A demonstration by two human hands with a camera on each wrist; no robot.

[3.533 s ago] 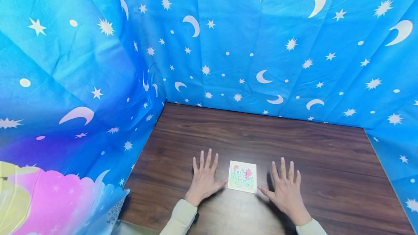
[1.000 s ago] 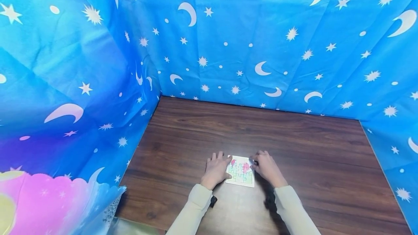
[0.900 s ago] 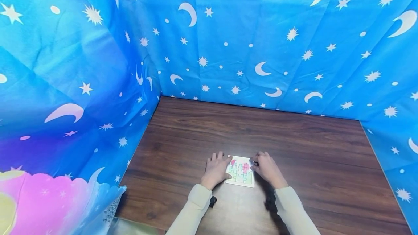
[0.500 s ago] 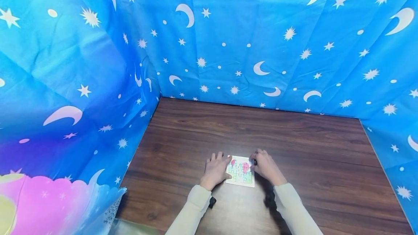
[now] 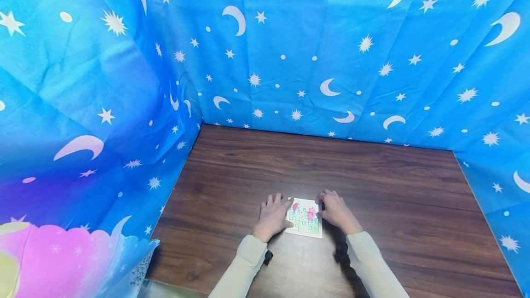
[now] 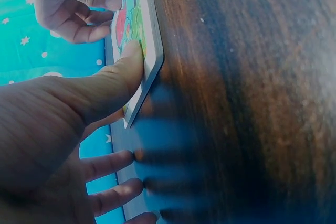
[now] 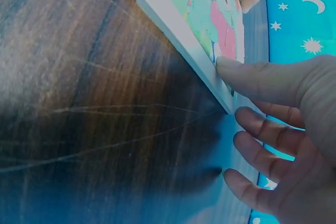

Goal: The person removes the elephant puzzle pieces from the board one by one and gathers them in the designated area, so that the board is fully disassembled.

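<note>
A small square jigsaw puzzle with a pale frame and a pink, red and green picture lies on the dark wooden table. On its left side is my left hand, thumb pressing on the picture; the thumb overlaps the board in the left wrist view, and the other fingers are spread over the table. At the far right corner my right hand pinches at the edge, its thumb on the border and its other fingers bent beside it. The index fingertip there is hidden behind the thumb in the right wrist view.
A blue curtain with white moons and stars hangs behind the table and along its sides. Pink and yellow scalloped fabric stands at the front left. Dark wood tabletop extends around the puzzle.
Seconds ago both hands lay flat and spread, one on each side of the puzzle. They have since come inward onto its edges. Over the last second they have barely moved.
</note>
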